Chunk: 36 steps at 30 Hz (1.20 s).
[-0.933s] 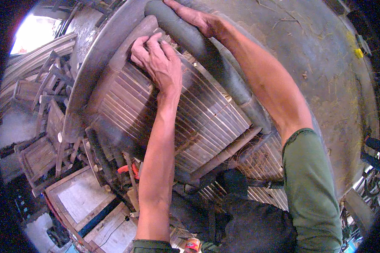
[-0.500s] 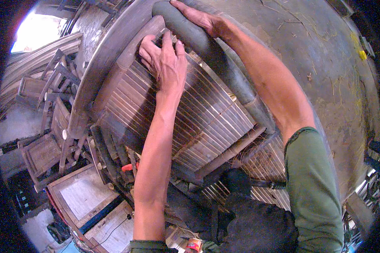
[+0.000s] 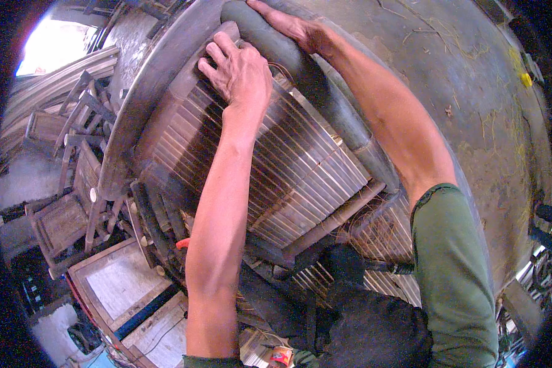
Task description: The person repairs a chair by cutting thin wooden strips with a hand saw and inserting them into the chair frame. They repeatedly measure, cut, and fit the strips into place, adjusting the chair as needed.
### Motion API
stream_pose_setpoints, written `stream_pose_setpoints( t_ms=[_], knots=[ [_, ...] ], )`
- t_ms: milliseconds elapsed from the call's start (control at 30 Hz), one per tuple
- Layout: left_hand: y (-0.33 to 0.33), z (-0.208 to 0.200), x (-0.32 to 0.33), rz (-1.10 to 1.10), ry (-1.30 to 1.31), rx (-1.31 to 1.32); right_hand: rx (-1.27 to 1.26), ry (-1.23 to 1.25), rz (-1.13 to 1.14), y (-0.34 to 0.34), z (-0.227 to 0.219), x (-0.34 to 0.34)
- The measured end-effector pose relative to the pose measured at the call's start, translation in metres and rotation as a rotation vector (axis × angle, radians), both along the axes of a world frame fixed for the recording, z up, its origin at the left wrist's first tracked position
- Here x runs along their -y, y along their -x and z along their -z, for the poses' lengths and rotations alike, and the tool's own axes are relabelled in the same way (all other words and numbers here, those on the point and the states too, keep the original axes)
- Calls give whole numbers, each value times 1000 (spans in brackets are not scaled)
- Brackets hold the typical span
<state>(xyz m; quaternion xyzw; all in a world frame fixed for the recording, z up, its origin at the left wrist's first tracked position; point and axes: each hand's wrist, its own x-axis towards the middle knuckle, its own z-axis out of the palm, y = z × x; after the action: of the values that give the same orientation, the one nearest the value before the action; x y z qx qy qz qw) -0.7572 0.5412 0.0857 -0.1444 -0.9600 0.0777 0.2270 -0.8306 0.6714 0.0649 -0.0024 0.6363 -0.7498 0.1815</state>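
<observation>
Watching from my end through the head camera, I find wooden stools (image 3: 61, 224) heaped at the far left, with pale framed boards (image 3: 122, 285) below them. Next comes a broad curved pole (image 3: 122, 126), and just inside it a lighter brown pole (image 3: 190, 73) runs along the left side of the slatted bamboo seat. A small orange thing (image 3: 183, 243) peeks out beside my left forearm. My left hand (image 3: 238, 70) is over the seat's upper corner, its fingers bent and a little apart; the brown pole's upper end lies right under and beside those fingertips, but I cannot tell whether they pinch anything, since the back of the hand hides what is beneath. The slats (image 3: 300, 178) of the seat spread below and to the right of that hand, partly covered by its forearm. A thick dark pole (image 3: 276, 49) slants along the seat's right side, just right of the left fingers. My right hand (image 3: 291, 27) lies along its outer side, touching it, fingers stretched toward the upper edge of view; the cut-off tips keep me from telling how firmly they hold. Further right is the littered floor (image 3: 472, 135), with a small yellow scrap (image 3: 526, 80) near the rim.
</observation>
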Motion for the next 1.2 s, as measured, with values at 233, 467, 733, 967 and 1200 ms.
stream_pose_setpoints(
  t_ms=[233, 467, 733, 967, 1200],
  knots=[
    [0, 13, -5, -49, -146, -56, 77, 78, -121, 2, 2, -1],
    [-2, 28, 4, 39, -147, -195, 42, 48, -86, 8, 9, 4],
    [-3, 31, 4, 12, -217, -143, -32, -71, 8, 2, 10, 1],
    [-3, 30, -1, 123, -517, -147, -254, -473, 330, -21, 0, -13],
    [-8, 32, 28, 298, -697, -109, -634, -387, 921, -123, -5, -25]
  ],
)
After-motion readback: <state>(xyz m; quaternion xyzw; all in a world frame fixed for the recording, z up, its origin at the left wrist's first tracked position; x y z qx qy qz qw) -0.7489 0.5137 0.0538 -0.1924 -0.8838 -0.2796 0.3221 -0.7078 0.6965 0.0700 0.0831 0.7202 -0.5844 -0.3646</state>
